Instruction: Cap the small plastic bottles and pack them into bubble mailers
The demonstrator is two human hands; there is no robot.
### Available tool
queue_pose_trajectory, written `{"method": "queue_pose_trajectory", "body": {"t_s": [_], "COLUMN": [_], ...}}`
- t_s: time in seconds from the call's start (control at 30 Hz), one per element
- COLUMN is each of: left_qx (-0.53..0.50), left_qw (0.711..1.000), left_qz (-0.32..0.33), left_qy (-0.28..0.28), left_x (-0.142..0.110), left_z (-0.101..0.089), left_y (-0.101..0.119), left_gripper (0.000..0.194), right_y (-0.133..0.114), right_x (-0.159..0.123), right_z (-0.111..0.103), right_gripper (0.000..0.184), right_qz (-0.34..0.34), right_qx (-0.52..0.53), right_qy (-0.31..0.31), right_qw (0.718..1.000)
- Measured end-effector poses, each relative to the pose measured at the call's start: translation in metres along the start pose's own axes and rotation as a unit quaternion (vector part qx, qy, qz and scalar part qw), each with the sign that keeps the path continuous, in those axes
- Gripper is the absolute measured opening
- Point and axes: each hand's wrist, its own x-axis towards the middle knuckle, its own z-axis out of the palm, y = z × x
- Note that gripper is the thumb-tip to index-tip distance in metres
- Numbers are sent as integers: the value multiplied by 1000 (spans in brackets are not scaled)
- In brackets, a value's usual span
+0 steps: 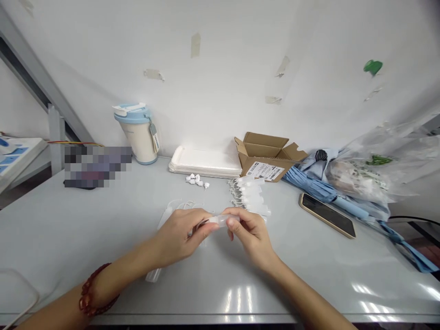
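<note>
Just above the middle of the table's near half, both my hands hold a small translucent plastic bottle (pixel 224 220). My left hand (pixel 184 231) pinches its white capped end, while my right hand (pixel 249 231) grips the clear body between thumb and fingers. Under and behind my left hand lie more translucent pieces with thin curved strands (pixel 167 211), partly hidden by it. A row of similar whitish bottles (pixel 252 197) with thin looped strands rests beyond my right hand. Several small white caps (pixel 195 179) lie in a cluster farther back, one with a thin pointed tip.
At the back stand a cream tumbler (pixel 137 137) with a blue lid, a stack of white trays (pixel 206 161) and an open cardboard box (pixel 266 158). To the right lie a phone (pixel 328 215), a folded blue umbrella (pixel 312 185) and a plastic bag (pixel 364 169). A pixelated object (pixel 98 167) lies left.
</note>
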Motion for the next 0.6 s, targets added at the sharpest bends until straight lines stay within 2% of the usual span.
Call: {"method": "queue_pose_trajectory", "body": {"t_s": [0.07,0.13,0.2,0.27,0.33,0.4,0.5,0.6], "left_qx": [2,11,37,87,125,120,72,40], "left_qw": [1000,997,990,984,981,986,993,996], "left_qz": [-18,-65,-112,-115,-100,-79,-72,-67], "left_qy": [12,43,82,102,107,84,61,53], "left_x": [4,9,15,21,27,31,36,40], "left_z": [-5,-12,-20,-27,-32,-34,-33,-32], "left_y": [-5,-13,-26,-43,-63,-80,-98,-107], "left_gripper": [28,30,30,25,28,33,35,35], "right_y": [0,2,6,12,20,30,44,52], "right_x": [5,15,31,49,66,77,83,83], "right_z": [-7,-20,-38,-58,-75,-86,-94,-98], "right_gripper": [27,25,25,29,30,30,31,31], "right_qz": [-32,-70,-111,-125,-106,-76,-59,-45], "right_qx": [-52,-131,-211,-285,-342,-364,-378,-374], "right_qy": [28,87,145,177,168,154,132,139], "right_qw": [998,985,960,934,919,915,914,916]}}
